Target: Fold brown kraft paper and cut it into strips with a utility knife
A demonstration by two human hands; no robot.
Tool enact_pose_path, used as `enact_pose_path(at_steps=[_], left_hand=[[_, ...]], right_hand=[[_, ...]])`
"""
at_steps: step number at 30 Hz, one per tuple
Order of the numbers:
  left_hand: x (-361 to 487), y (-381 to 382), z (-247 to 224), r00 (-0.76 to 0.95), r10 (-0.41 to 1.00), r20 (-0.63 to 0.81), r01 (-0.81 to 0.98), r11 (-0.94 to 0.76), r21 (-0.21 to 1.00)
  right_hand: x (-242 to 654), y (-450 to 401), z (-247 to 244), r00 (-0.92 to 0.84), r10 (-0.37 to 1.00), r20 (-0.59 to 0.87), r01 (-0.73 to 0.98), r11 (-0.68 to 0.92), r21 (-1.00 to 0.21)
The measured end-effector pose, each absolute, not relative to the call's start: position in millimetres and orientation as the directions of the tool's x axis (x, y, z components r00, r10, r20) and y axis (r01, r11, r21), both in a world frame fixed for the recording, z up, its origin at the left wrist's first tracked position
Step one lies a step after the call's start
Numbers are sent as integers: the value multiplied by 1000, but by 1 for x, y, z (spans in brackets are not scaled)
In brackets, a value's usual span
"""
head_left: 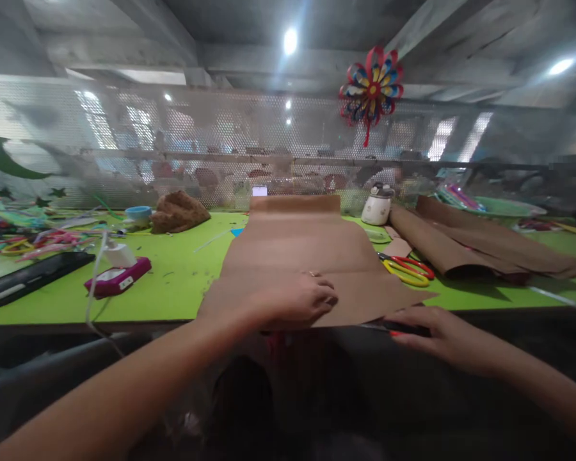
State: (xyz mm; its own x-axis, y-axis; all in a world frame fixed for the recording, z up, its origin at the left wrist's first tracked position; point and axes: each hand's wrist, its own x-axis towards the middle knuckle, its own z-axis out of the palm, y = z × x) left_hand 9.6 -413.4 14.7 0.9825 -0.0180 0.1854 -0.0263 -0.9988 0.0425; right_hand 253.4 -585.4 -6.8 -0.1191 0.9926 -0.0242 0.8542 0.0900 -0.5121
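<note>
Your left hand [312, 299] is resting on the broad brown paper sheet [302, 246], pinch unclear; right hand [441, 334] is gripping a black-and-red tool [410, 330]. Sheet's likely handling light, creasing easily; edges suit holding.

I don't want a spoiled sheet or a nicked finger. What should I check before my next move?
1. Left hand on the brown sheet: ok.
2. Right hand gripping the dark-and-red tool: ok.
3. Left fingers apart from that tool: ok.
4. Sheet's near side set well back from the green table's edge: not ok, it reaches it.
5. Tool's tip aligned with the sheet: cannot tell, too blurred.
</note>
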Motion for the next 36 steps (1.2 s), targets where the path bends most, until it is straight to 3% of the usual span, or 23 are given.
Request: enact_pose_path(at_steps=[10,24,36], left_hand=[[-23,-398,-1,986,111,126,101,-992,79],[-23,-399,-2,985,110,133,100,-992,79],[-25,-397,-3,985,104,135,89,-990,112]], right_hand=[[242,-587,-8,-118,991,63,894,133,-427],[236,-589,-15,-93,992,84,868,122,-482],[199,-567,-1,-188,980,72,836,198,-511]])
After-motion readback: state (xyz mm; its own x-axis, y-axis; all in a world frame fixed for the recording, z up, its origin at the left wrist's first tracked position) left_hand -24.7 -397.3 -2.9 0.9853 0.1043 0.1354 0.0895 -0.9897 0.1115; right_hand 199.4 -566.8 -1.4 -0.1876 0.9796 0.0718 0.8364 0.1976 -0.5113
